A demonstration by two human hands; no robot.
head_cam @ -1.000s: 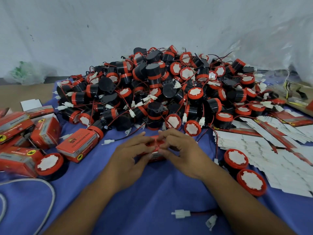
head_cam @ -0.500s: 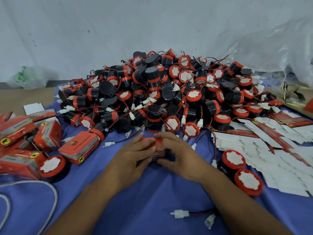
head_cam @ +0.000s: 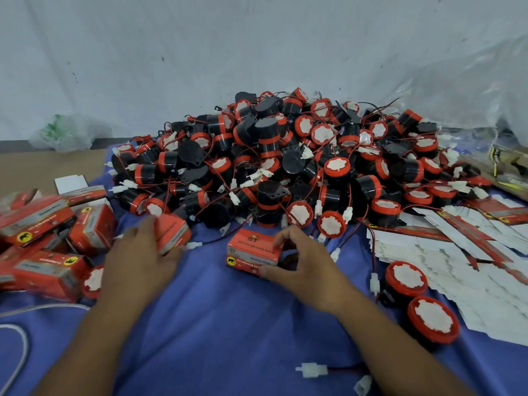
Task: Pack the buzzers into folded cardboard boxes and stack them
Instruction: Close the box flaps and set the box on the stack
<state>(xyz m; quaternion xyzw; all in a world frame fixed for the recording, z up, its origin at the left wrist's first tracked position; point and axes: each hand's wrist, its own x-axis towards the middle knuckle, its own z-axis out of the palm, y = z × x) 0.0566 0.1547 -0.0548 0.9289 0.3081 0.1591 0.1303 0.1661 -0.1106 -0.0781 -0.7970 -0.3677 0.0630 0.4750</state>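
Looks like the closing-up step: pinching the right end of an orange box [head_cam: 251, 250] with the right hand [head_cam: 304, 265], mid-cloth, just short of the buzzer pile [head_cam: 285, 167]. Thumb low on the near face, index hooked over the top edge, other fingers curled in at the open end (something dark in there, prob. a buzzer, can't swear to it). Wrist low, forearm in from the near right corner of the blue cloth [head_cam: 214, 324].

Over to the left hand [head_cam: 137, 252]: stretched out twd the left edge, palm down, onto a second box [head_cam: 173, 232]. Thumb on the far side, fingers spread along the near side. Too much blur to say whether gripping or only touching. Tilted, just beside the packed boxes [head_cam: 43, 238] heaped at the left edge.

Next, at a guess: tuck the end flap of the orange box, then over to the heap w/ it. Calls for steadying the body while pressing the flap home, w/o crushing thin card or trapping a wire. Plenty left to pack, judging by the flat blanks [head_cam: 457, 252] fanned along the right edge and a loose buzzer [head_cam: 405, 278] just beside them.
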